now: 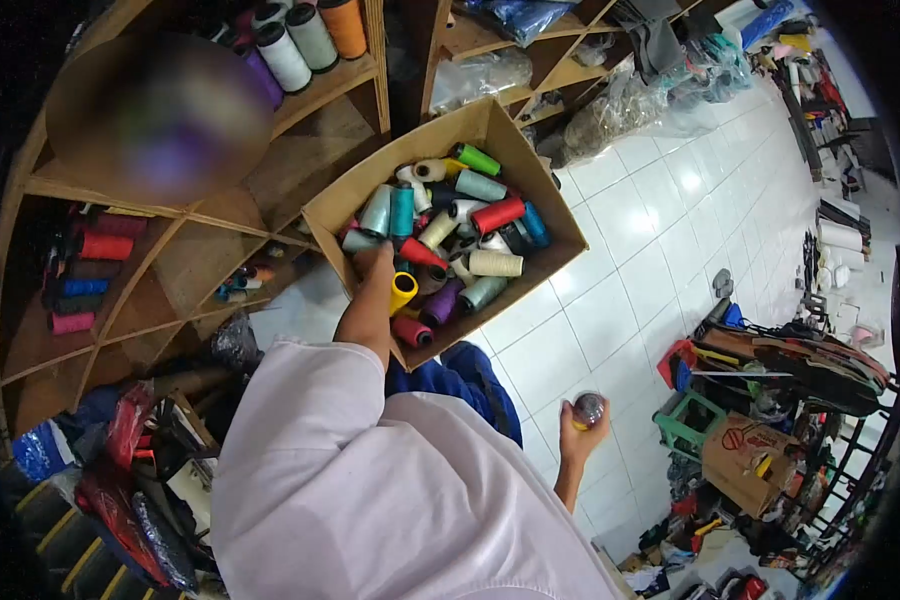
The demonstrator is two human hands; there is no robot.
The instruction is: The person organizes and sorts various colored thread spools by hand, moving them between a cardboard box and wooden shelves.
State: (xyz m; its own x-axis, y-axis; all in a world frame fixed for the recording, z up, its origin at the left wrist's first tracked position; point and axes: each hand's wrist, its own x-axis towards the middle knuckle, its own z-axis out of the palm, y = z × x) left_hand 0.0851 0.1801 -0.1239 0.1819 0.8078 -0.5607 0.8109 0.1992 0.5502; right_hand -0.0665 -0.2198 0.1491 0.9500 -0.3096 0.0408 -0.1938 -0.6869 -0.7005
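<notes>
A large cardboard box (555,225) is filled with thread spools of many colours. My left hand (374,258) reaches over its left side among the spools, next to a grey-blue spool (375,212) and a red spool (420,254); its fingers are mostly hidden. A yellow spool (402,289) lies just below that hand. Out to the right, above the tiled floor, my right hand (582,432) is closed around a round, shiny, see-through-looking object (589,408) with some yellow at its lower edge.
Wooden shelves (320,95) with more spools stand at the left and top. Plastic bags (610,115) lie by the shelves. On the right are a green stool (688,425), another cardboard box (745,465) and piled goods. White floor tiles (625,215) stretch between.
</notes>
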